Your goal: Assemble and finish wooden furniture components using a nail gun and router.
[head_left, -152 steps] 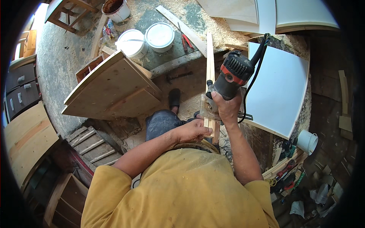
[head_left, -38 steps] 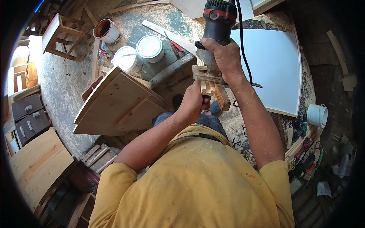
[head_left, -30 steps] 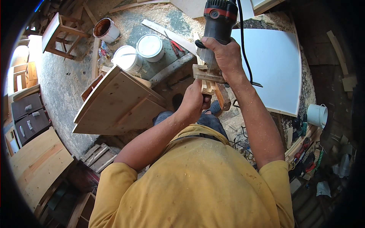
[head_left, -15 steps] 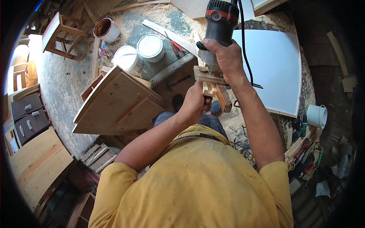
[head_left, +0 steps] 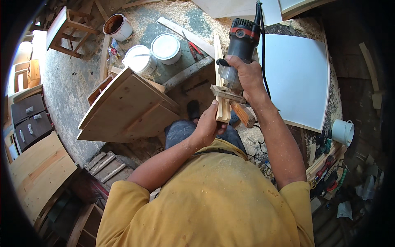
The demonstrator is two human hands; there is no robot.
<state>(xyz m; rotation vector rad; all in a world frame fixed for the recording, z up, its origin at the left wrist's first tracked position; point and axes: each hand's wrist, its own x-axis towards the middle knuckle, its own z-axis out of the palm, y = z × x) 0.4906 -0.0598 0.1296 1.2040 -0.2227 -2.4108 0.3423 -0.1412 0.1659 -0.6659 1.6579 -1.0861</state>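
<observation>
My right hand (head_left: 250,78) is wrapped round a trim router (head_left: 243,41), a black motor with a red band, a clear lower housing and a flat base. The router's base rests across a narrow light wood strip (head_left: 223,110); its bit is hidden. My left hand (head_left: 209,122) grips the strip's near end just below the base, thumb along its side and fingers curled beneath. The strip runs away from me under the router. Beside its near end, to the right, a thicker orange-brown wood block (head_left: 243,115) sticks out.
A wooden panel piece (head_left: 127,109) stands at left. Two white lidded buckets (head_left: 165,48) and red-handled pliers (head_left: 192,50) sit beyond it on the sawdust-strewn floor. A white panel (head_left: 294,78) lies right, near the router's black cord (head_left: 264,61). Tools and a pale bucket (head_left: 342,132) are far right.
The router and my right hand have come nearer to me and slightly right. My left hand, still on the strip, sits a little lower; more of the strip shows beyond the router.
</observation>
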